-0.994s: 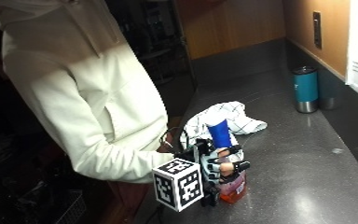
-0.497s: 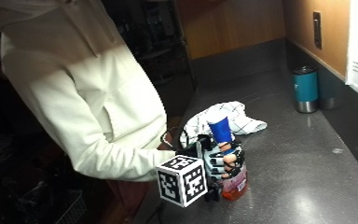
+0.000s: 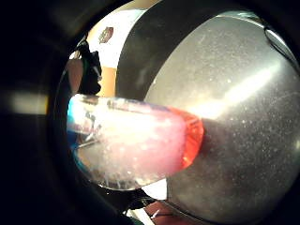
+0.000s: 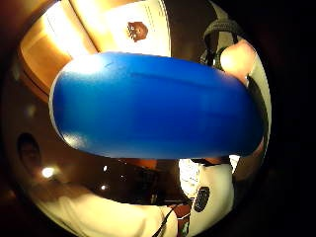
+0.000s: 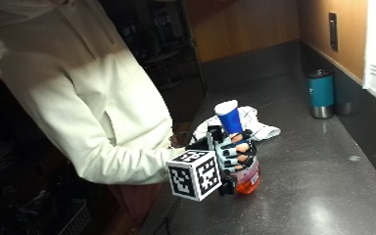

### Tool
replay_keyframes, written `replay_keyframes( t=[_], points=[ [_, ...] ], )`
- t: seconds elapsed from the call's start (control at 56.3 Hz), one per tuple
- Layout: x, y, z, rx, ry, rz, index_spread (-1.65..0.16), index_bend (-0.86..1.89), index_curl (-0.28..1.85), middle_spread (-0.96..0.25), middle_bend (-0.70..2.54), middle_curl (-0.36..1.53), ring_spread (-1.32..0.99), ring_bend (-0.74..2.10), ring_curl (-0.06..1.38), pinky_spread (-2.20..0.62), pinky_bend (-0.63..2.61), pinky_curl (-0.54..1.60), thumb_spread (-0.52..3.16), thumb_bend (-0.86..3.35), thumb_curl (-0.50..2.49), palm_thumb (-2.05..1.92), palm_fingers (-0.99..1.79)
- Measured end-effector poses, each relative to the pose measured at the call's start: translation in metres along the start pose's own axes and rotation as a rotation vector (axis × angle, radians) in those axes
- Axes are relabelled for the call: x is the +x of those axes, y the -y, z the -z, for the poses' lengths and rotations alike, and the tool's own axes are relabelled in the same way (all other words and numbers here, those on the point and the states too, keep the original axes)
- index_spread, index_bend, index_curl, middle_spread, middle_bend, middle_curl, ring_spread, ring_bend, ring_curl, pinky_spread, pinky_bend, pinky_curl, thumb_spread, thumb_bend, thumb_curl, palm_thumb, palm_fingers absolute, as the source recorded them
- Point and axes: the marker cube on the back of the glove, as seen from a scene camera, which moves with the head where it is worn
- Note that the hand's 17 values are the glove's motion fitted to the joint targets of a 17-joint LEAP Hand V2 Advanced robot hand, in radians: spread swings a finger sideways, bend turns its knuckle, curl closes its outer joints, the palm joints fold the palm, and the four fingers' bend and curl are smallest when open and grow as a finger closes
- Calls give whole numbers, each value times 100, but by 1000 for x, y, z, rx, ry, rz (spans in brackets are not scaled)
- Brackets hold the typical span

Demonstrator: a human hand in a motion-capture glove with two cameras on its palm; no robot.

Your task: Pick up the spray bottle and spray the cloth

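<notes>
One spray bottle is gripped by the gloved right hand, fingers curled round its mid body, approx. upright on the dark counter. Whether the base is touching the counter or just off it can't be told from the outside view; the orange liquid at the bottom sits right at surface level. The blue cap is seen above the fingers, uncovered. In the thumb-side palm view the blue cap fills the frame, so it is v. close to the palm; in the little-finger-side view the clear lower body w/ orange base is seen against the speckled counter.

The cloth, white w/ a check pattern, lies crumpled on the counter just behind the bottle, on the far side from the camera.

Step judged: pick-up, grasp made, lift not confirmed. Spraying not yet begun.

Next move, as judged: bottle to be raised and the nozzle turned toward the cloth; a finger would need to be placed on top of the cap to press. Nozzle direction can't be made out, so aim should be checked first, or spray may go onto the counter instead.
</notes>
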Motion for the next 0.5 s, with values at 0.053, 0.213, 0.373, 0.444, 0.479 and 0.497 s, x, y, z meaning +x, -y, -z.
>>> replay_keyframes(
  t=[0.053, 0.213, 0.373, 0.444, 0.479, 0.497],
  points=[
    [-8, 2, 0, -4, 5, 5, -29, 16, 39, -17, 37, 44, -21, 47, 40, -6, 16, 27, 68, -3, 50, 103, 110],
    [-37, 2, -13, -49, 15, 53, -29, 17, 39, -17, 36, 45, -21, 47, 40, -6, 16, 27, 68, -3, 50, 103, 110],
    [-75, -3, -33, -105, 10, 124, -29, 16, 39, -17, 35, 46, -20, 46, 41, -6, 16, 27, 68, -3, 50, 103, 111],
    [-92, -8, -43, -141, -10, 162, -28, 16, 39, -17, 35, 46, -20, 47, 41, -6, 16, 27, 68, -3, 50, 103, 111],
    [-100, -10, -47, -159, -27, 183, -28, 16, 39, -17, 34, 47, -20, 46, 41, -6, 16, 27, 68, -3, 50, 103, 111],
    [-103, -11, -50, -168, -39, 195, -28, 16, 39, -17, 34, 47, -20, 46, 41, -6, 16, 27, 68, -3, 50, 103, 111]
  ],
)
